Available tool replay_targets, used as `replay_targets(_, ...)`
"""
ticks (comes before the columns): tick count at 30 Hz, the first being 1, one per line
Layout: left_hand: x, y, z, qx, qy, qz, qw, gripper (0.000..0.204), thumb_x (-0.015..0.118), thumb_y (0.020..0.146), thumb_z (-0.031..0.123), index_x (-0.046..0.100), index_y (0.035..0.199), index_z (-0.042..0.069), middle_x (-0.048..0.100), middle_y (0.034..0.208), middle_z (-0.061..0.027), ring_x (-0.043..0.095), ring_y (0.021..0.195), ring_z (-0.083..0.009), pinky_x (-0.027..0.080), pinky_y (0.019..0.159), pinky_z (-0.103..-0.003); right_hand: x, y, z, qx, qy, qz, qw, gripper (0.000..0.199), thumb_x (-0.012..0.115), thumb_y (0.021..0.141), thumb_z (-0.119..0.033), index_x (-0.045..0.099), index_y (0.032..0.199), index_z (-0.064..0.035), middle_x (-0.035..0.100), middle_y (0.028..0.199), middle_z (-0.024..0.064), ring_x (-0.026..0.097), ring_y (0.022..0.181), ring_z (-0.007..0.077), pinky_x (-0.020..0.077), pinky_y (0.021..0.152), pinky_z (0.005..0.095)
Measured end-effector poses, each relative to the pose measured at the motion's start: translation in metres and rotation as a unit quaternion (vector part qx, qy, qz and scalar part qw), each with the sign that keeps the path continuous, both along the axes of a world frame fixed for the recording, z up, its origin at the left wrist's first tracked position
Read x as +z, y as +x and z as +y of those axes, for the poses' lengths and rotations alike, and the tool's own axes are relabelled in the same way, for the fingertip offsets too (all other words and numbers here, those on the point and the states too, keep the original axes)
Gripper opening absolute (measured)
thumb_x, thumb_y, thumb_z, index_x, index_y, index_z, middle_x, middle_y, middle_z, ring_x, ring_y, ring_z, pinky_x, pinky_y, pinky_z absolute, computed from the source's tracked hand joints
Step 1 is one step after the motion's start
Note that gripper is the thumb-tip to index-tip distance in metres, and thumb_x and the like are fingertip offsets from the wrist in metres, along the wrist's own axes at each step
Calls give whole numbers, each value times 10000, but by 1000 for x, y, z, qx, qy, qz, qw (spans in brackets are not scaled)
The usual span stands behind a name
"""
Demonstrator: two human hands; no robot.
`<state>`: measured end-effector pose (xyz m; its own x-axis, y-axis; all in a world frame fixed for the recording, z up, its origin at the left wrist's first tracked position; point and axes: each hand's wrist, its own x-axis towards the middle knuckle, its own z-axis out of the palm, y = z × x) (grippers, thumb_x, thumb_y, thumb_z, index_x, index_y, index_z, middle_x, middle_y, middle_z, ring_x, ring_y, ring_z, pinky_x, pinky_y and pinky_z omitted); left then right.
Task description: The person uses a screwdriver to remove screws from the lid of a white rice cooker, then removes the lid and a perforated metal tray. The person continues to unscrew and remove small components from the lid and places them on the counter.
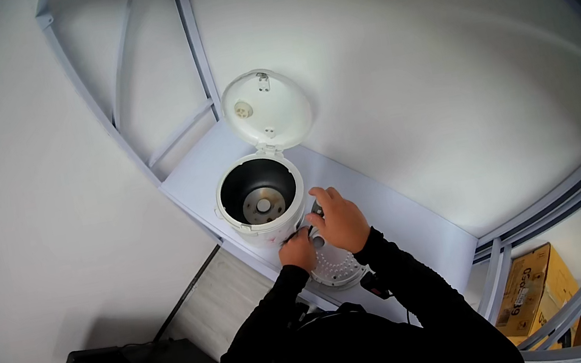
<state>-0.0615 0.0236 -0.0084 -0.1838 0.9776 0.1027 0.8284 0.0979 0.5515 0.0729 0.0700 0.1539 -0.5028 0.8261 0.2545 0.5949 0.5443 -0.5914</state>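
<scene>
Nearest, at about one o'clock from the wearer's black-clad torso (350,356), a black-and-red object (374,284) sits beside the right forearm, partly covered. Just beyond it, a round white perforated plate (336,272) lies on the pale table (423,236), roughly at six o'clock from the right hand (340,223) and at four o'clock from the left hand (298,251).

The left hand is curled low beside the cooker wall; its fingertips are hidden, so whether it grips anything cannot be told. The right hand bends thumb and forefinger about a small dark piece (317,209); whether it is pinched is unclear.

The white rice cooker (268,230) stands upright on the table, at eleven o'clock from the left hand and ten from the right. The left hand looks nearer to its body. The cooker's latch-to-hinge line runs from about seven o'clock to one. Its round mouth is open, showing a dark inner wall and, at the bottom, a silvery disc (274,201) with a pale centre and dark spots.

Farther, the raised lid (279,110) leans back from the hinge at one o'clock, its whitish underside facing the wearer, before the pale wall (403,70).
</scene>
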Motion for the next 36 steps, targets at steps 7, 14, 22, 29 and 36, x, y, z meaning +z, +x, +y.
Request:
replay_targets(7,-1,0,3,5,18,8,1000,227,655,929,224,672,1141,144,758,945,-122,738,800,-353,588,705,-503,2,1,0,24,6,57,998,508,648,893,-45,481,1373,-57,583,1137,229,649,912,451,538,804,521)
replay_targets(14,-11,-1,4,2,58,10,998,217,655,931,226,676,1131,144,757,929,-106,734,759,-343,581,669,-500,-2,2,3,27,9,85,996,507,649,886,-27,493,1368,-57,590,1180,219,652,929,445,539,794,505)
replay_targets(22,-12,1,0,-2,129,25,991,199,643,942,194,671,1132,142,749,910,-96,724,731,-342,579,642,-486,4,8,5,3,-8,101,995,498,675,887,-31,518,1359,-63,613,1200,210,663,910,413,548,779,458)
replay_targets(29,-17,-1,-5,-34,149,-7,988,259,602,970,162,624,1220,99,706,1014,-128,706,858,-368,573,733,-477,0,14,10,-13,18,118,993,500,692,890,-46,530,1362,-49,628,1239,202,668,924,383,557,793,423)
replay_targets(36,-26,-2,-9,-70,147,-1,987,326,580,935,86,592,1261,77,619,1124,-154,655,990,-397,548,834,-478,0,24,18,-27,47,140,989,508,693,894,-34,523,1373,-31,638,1185,194,671,886,344,560,771,407)
